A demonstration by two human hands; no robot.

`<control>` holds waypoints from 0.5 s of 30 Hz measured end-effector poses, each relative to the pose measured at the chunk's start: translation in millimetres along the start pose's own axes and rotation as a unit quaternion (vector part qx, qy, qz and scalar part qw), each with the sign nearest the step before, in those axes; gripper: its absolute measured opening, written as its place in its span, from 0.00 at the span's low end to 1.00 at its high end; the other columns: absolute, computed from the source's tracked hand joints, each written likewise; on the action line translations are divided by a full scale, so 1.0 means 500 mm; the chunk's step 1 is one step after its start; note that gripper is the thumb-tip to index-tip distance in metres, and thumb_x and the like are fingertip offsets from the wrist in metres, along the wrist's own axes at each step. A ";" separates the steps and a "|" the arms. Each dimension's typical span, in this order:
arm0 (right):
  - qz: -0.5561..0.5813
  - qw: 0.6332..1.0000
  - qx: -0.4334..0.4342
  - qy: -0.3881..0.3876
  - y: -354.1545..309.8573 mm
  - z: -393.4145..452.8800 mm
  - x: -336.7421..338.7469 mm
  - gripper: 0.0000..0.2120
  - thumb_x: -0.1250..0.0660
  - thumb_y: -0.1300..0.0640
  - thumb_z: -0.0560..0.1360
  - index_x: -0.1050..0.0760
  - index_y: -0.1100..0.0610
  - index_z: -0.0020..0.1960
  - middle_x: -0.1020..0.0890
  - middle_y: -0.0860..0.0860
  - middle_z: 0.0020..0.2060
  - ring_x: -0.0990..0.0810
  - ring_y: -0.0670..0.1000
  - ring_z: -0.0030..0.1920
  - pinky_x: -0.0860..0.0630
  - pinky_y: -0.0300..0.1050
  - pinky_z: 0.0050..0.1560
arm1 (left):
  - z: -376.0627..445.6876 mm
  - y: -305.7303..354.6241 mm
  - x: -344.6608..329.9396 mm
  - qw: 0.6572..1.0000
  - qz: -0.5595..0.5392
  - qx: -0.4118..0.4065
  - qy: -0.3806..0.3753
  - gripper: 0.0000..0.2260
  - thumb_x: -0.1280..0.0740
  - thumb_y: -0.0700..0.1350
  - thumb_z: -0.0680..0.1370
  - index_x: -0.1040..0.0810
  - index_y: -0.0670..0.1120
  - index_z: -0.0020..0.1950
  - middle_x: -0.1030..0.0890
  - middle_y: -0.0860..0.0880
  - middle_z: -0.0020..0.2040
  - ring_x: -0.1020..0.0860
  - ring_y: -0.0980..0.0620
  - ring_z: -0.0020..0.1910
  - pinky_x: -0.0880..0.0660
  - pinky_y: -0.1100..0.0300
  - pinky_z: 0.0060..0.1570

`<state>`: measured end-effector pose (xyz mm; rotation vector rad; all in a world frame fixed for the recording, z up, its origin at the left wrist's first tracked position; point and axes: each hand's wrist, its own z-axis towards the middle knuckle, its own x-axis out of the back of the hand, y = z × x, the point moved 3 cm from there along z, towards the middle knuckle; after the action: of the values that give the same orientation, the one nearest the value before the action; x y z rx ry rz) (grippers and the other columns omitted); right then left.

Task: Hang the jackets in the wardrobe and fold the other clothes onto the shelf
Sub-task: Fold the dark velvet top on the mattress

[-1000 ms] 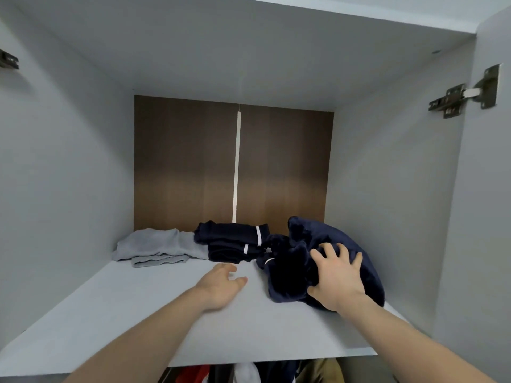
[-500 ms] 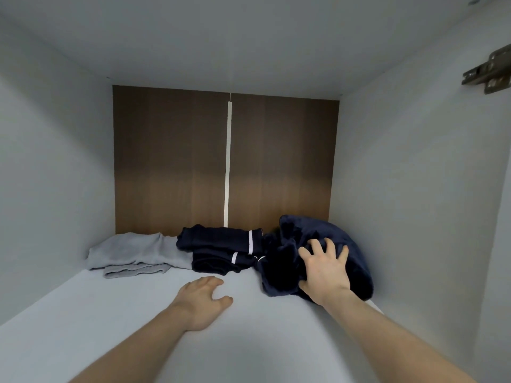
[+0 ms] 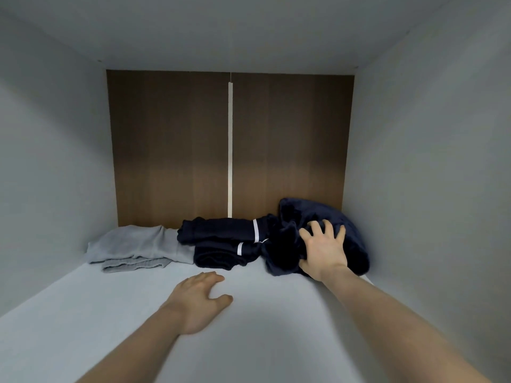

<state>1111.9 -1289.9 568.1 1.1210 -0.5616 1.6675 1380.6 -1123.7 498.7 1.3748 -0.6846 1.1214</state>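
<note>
Shelf [image 3: 138, 313] of pale grey board fills the lower half of the frame, boxed in by grey side walls and a brown wood-grain back panel [image 3: 171, 147] with a thin white strip [image 3: 230, 147] running down its middle.

Three garments lie in a row along the back of the shelf. At the left of the row is a folded grey garment [image 3: 132, 247], flat and fairly neat. Touching it at centre is a folded navy garment with white stripes [image 3: 221, 241], stacked in two layers, its left edge overlapping the grey one. At the right of the row, pushed near the right wall, sits a bunched navy garment [image 3: 318, 217], rumpled and not folded flat, touching the striped one.

The right hand [image 3: 323, 250] rests on the front of the bunched navy garment, fingers spread and bent into the cloth, thumb low at its front edge; its grip is pressing and grasping the fabric. The forearm runs down to the lower right corner of the frame.

The left hand [image 3: 199, 299] lies palm down on the bare shelf at lower centre, in front of the striped garment and apart from it. Its fingers are lightly curved, its grip released and holding nothing.
</note>
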 end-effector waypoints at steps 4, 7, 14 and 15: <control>0.026 1.000 0.012 -0.002 0.016 0.013 -0.009 0.35 0.30 0.41 0.72 0.36 0.48 0.75 0.38 0.52 0.75 0.47 0.66 0.79 0.54 0.76 0.76 | -0.001 0.001 0.001 1.000 -0.006 0.008 0.006 0.30 0.40 0.69 0.77 0.35 0.62 0.78 0.39 0.61 0.81 0.43 0.55 0.80 0.45 0.55 0.79; 0.045 0.999 0.015 0.001 0.030 0.010 -0.018 0.37 0.31 0.41 0.71 0.38 0.48 0.76 0.39 0.51 0.77 0.50 0.64 0.81 0.58 0.74 0.77 | -0.003 0.002 0.001 1.000 -0.012 0.012 0.013 0.30 0.40 0.70 0.76 0.34 0.62 0.78 0.38 0.62 0.80 0.42 0.55 0.80 0.44 0.55 0.78; 0.094 0.995 -0.005 0.018 0.037 -0.010 -0.011 0.53 0.31 0.41 0.71 0.61 0.46 0.84 0.53 0.50 0.83 0.61 0.62 0.83 0.63 0.70 0.79 | -0.002 0.005 0.004 0.999 -0.024 0.025 0.022 0.32 0.41 0.71 0.73 0.32 0.62 0.76 0.35 0.62 0.78 0.37 0.53 0.77 0.39 0.55 0.76; 0.102 0.994 -0.017 0.031 0.032 -0.025 -0.010 0.55 0.31 0.41 0.71 0.66 0.47 0.83 0.58 0.50 0.84 0.63 0.61 0.82 0.63 0.68 0.79 | -0.002 0.006 0.003 0.999 -0.025 0.029 0.023 0.32 0.41 0.71 0.73 0.32 0.62 0.76 0.35 0.62 0.78 0.37 0.53 0.77 0.38 0.54 0.76</control>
<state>1092.4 -1288.4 560.5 1.0107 -0.6799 1.8541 1378.2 -1122.9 501.4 1.4032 -0.5864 1.1363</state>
